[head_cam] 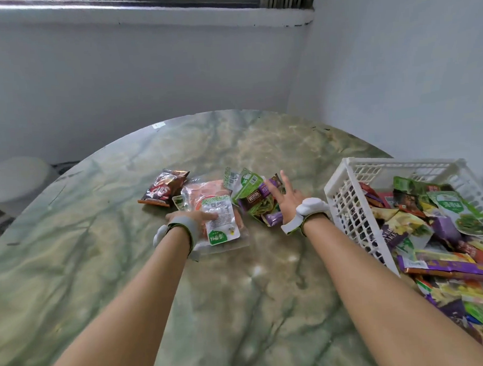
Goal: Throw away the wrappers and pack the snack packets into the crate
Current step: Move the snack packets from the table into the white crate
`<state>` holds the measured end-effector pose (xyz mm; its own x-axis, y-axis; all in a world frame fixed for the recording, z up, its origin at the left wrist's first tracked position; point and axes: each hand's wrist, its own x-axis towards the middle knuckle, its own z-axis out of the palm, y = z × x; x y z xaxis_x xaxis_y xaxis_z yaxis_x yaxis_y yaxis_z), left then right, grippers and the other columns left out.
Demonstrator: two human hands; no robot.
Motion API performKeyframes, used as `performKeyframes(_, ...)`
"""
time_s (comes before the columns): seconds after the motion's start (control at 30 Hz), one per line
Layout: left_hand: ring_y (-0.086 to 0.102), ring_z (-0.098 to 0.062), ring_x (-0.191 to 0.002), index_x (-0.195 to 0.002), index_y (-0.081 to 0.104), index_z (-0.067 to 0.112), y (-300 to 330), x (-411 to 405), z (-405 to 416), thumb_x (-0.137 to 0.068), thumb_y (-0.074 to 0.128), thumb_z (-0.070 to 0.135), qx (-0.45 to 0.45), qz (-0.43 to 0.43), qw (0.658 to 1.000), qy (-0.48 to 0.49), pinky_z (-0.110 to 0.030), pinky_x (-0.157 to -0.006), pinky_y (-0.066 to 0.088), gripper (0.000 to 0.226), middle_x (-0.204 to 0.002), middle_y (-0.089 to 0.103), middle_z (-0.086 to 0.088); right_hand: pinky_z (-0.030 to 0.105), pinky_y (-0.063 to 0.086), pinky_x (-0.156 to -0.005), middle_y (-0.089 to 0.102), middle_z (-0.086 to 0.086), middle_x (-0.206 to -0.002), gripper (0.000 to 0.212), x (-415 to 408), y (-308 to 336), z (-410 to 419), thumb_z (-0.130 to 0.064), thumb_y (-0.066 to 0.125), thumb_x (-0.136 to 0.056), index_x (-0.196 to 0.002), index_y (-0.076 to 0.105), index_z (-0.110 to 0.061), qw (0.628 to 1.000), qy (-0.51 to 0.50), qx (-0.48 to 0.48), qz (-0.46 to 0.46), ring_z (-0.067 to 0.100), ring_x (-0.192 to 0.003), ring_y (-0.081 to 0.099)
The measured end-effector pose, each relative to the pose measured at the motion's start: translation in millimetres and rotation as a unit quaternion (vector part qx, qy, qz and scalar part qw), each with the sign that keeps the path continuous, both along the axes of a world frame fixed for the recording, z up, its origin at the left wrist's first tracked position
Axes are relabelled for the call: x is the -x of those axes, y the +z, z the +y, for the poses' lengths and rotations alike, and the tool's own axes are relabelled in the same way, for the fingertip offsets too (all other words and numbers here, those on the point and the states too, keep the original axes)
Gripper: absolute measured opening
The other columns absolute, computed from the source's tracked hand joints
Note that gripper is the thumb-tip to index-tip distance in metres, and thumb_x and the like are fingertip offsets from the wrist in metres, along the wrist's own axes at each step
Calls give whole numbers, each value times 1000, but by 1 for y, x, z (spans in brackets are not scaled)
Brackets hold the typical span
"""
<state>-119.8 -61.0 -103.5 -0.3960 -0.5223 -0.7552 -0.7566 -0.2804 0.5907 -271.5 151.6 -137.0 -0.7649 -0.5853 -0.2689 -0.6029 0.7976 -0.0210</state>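
A small heap of snack packets lies mid-table: a dark red chip bag (164, 191) at the left, a clear pink packet (207, 191), a white and green packet (221, 221) on top of it, and a brown and purple bundle (256, 200) at the right. My left hand (193, 217) lies under the white and green packet's left edge, fingers partly hidden. My right hand (284, 200) hovers with fingers spread over the brown and purple bundle. A white plastic crate (347, 202) at the right holds several colourful packets.
The round green marble table (227, 309) stands against a white wall corner at the right. A white round stool (13, 178) stands beyond the table's left edge. The crate overhangs the right side of the view.
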Motion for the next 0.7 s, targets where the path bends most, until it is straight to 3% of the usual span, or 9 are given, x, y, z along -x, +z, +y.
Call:
performKeyframes(0.07,63,-15,-63,-114,59,6,12,-9,-1,-76,81,26,-14,7,1000,7,-24,-46,42,48,-83,67,-6,52,41,-101,-15,10,-160,101,7,-8,-18,-21,62,-81,-147,-11,-46,1000,1,-22,-21,47,-123,43)
performKeyframes(0.13,58,-15,-57,-100,58,5,5,-9,-5,-75,81,23,-34,25,999,6,-21,-38,45,39,-70,60,-5,54,35,-106,1,10,-160,98,9,-12,-24,-25,64,-78,-148,-2,-47,997,-28,-44,-51,49,-130,30)
performKeyframes(0.17,63,-18,-63,-101,56,3,1,-10,-8,-73,83,21,-51,36,998,19,-21,-46,53,43,-73,62,-7,54,35,-106,13,11,-156,95,8,-12,-29,-25,65,-76,-148,6,-45,997,-41,-49,-53,49,-129,28)
performKeyframes(0.23,70,-29,-85,-114,51,3,-7,-15,-13,-61,89,18,-78,58,994,44,-37,-72,59,66,-91,67,-12,51,40,-101,32,10,-142,83,0,-10,-33,-26,66,-73,-143,23,-41,997,-53,-43,-34,44,-122,32)
performKeyframes(0.27,69,-34,-91,-117,47,4,-11,-19,-11,-60,89,13,-83,75,992,55,-44,-74,59,71,-100,67,-14,50,43,-98,36,10,-138,73,-6,-13,-32,-25,63,-75,-139,31,-39,997,-59,-33,-27,42,-120,34)
performKeyframes(0.37,69,-39,-87,-117,43,8,-21,-31,-7,-61,84,2,-108,118,984,84,-60,-62,57,69,-108,65,-20,46,49,-86,43,11,-127,52,-33,-13,-28,-12,55,-79,-126,43,-32,997,-73,0,0,38,-115,40)
performKeyframes(0.5,71,-33,-81,-112,46,7,-1,-55,10,-67,81,0,-77,117,988,57,-50,-65,60,57,-102,68,-18,39,48,-74,50,8,-118,45,-69,-9,-13,-7,53,-80,-120,51,-28,998,-49,27,34,34,-107,44)
performKeyframes(0.6,70,-29,-75,-109,44,8,10,-66,12,-72,78,0,-28,110,993,33,-40,-56,57,50,-99,67,-15,40,49,-66,58,9,-105,44,-97,-11,7,0,50,-78,-112,60,-25,996,-29,62,64,37,-99,50)
performKeyframes(0.7,69,-27,-72,-101,43,13,25,-75,15,-74,77,7,49,108,993,18,-39,-56,58,43,-92,67,-10,40,49,-59,62,8,-95,38,-121,-7,35,-3,56,-77,-107,63,-25,991,-41,108,68,37,-91,55)
